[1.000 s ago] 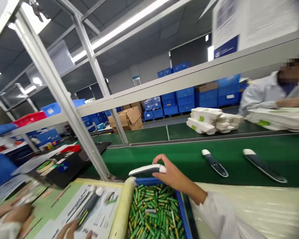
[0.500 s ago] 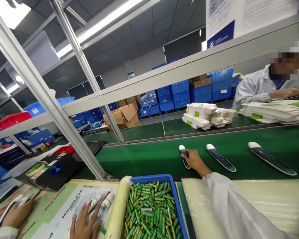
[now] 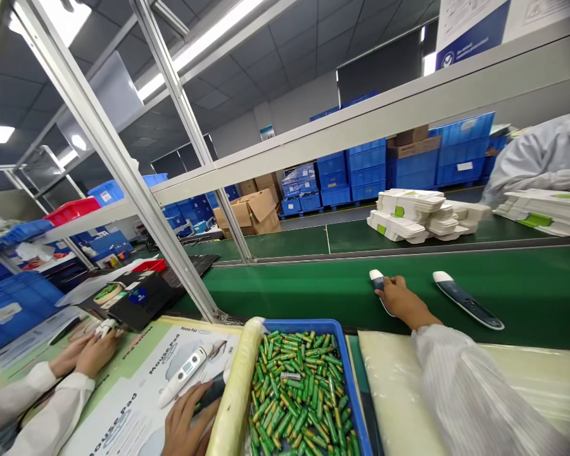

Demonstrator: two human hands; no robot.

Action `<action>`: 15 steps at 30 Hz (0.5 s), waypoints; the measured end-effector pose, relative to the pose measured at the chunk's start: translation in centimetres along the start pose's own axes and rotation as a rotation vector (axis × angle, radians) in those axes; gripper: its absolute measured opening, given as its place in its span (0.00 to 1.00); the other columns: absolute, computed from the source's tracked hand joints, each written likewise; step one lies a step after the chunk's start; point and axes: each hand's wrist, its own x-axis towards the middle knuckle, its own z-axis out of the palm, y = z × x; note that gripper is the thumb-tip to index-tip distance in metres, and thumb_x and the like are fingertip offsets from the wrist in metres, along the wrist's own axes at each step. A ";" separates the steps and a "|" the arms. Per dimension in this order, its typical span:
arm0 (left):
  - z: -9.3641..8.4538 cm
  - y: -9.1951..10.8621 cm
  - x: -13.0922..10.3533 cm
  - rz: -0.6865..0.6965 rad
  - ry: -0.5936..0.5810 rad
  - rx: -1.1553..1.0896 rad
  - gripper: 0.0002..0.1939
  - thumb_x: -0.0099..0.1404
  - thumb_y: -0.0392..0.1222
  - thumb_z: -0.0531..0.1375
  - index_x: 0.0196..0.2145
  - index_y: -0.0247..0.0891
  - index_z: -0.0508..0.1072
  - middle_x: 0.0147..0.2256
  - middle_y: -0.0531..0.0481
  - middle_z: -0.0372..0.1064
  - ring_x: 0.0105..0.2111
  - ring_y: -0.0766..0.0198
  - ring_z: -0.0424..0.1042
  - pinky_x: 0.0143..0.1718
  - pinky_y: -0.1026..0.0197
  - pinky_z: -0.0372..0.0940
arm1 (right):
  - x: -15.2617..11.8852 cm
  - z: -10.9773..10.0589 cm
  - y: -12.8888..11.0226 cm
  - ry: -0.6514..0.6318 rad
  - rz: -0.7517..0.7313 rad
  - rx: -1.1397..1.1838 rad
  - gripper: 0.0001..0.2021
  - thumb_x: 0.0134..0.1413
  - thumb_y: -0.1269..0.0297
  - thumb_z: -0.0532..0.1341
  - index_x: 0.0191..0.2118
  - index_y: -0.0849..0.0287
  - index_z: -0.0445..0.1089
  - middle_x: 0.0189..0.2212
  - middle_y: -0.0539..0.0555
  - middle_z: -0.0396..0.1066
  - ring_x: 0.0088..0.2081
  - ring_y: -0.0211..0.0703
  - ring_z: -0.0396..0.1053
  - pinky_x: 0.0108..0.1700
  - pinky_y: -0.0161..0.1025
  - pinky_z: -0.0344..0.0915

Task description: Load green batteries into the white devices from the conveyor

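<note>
On the green belt, my right hand (image 3: 403, 303) is closed around a handheld thermometer (image 3: 377, 278), dark blue with a white tip; the fingers hide much of it. A second such thermometer (image 3: 468, 301) lies to its right. At the lower left, my left hand (image 3: 190, 418) has its fingers over a dark-bodied thermometer (image 3: 213, 391) on the printed mat (image 3: 137, 392); a bit of green, probably a battery, shows beneath them. Just beyond these fingers lies a white thermometer (image 3: 186, 375), its small display facing up. A blue bin (image 3: 349, 373) full of green-and-gold batteries (image 3: 299, 392) stands between my hands.
A yellowish padded roll (image 3: 240, 386) borders the bin's left side. Wrapped sheets (image 3: 517, 373) lie under my right forearm. Folded white cartons (image 3: 418, 215) sit beyond the belt. A metal post (image 3: 137, 183) rises ahead. A co-worker's hands (image 3: 92, 351) work at far left.
The view has swung left. Two thermometers show on the belt instead of three. On the mat, one thermometer now lies display up beyond my left hand, and a dark body shows under its fingers.
</note>
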 end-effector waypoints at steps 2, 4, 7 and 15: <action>-0.2 0.7 0.3 0.030 -0.033 -0.042 0.17 0.74 0.44 0.54 0.45 0.52 0.84 0.60 0.45 0.78 0.62 0.48 0.73 0.59 0.46 0.69 | -0.1 -0.3 0.1 0.002 0.011 -0.009 0.23 0.76 0.60 0.46 0.65 0.64 0.67 0.65 0.74 0.59 0.50 0.58 0.77 0.53 0.55 0.71; -0.2 0.9 0.5 0.050 -0.045 -0.093 0.14 0.73 0.44 0.57 0.41 0.51 0.84 0.59 0.46 0.79 0.62 0.49 0.73 0.60 0.46 0.68 | -0.3 -0.6 0.2 0.008 0.028 -0.021 0.23 0.76 0.60 0.46 0.65 0.63 0.67 0.64 0.73 0.61 0.51 0.59 0.77 0.53 0.54 0.71; -0.5 0.7 0.7 0.000 0.019 -0.143 0.14 0.75 0.45 0.56 0.42 0.50 0.83 0.56 0.46 0.80 0.60 0.50 0.74 0.59 0.47 0.69 | -0.7 -1.2 0.3 0.019 0.063 -0.041 0.22 0.75 0.59 0.48 0.64 0.63 0.68 0.63 0.72 0.62 0.53 0.61 0.77 0.54 0.55 0.70; -5.0 4.4 3.5 0.137 -0.048 -0.165 0.13 0.72 0.52 0.64 0.53 0.58 0.80 0.58 0.49 0.77 0.61 0.50 0.74 0.58 0.47 0.73 | -1.9 -3.5 -0.4 0.185 0.072 -0.150 0.22 0.74 0.60 0.48 0.62 0.62 0.70 0.69 0.75 0.57 0.66 0.73 0.63 0.59 0.67 0.64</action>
